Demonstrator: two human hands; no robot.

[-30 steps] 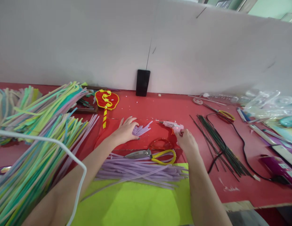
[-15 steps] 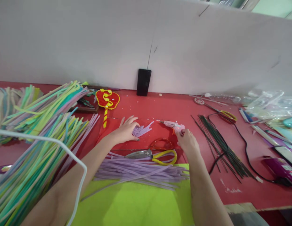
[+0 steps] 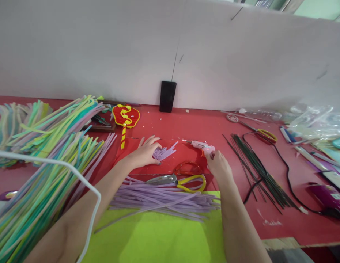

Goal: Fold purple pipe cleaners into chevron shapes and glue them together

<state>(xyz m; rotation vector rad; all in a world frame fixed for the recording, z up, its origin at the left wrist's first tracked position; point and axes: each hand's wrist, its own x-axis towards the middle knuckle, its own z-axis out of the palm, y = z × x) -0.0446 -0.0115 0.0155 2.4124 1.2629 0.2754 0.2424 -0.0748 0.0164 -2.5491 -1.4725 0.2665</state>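
Note:
On the red tabletop, my left hand (image 3: 145, 153) curls around the left end of a small group of bent purple pipe cleaners (image 3: 166, 152), thumb on the near side and fingers on the far side. The hand partly hides that end. My right hand (image 3: 219, 166) is closed on the grip of a pink glue gun (image 3: 202, 146), whose nozzle points left toward the purple piece. Yellow-handled scissors (image 3: 190, 182) lie nearer to me, on a pile of loose purple pipe cleaners (image 3: 159, 199).
Multicoloured pipe cleaner bundles (image 3: 63, 157) fill the left side, with a white cable (image 3: 74, 170) crossing over. A red and yellow fan-shaped piece (image 3: 126, 117) lies behind. A black phone (image 3: 167, 96) leans on the wall. Dark green stems (image 3: 257, 168) and more scissors (image 3: 257, 131) lie right.

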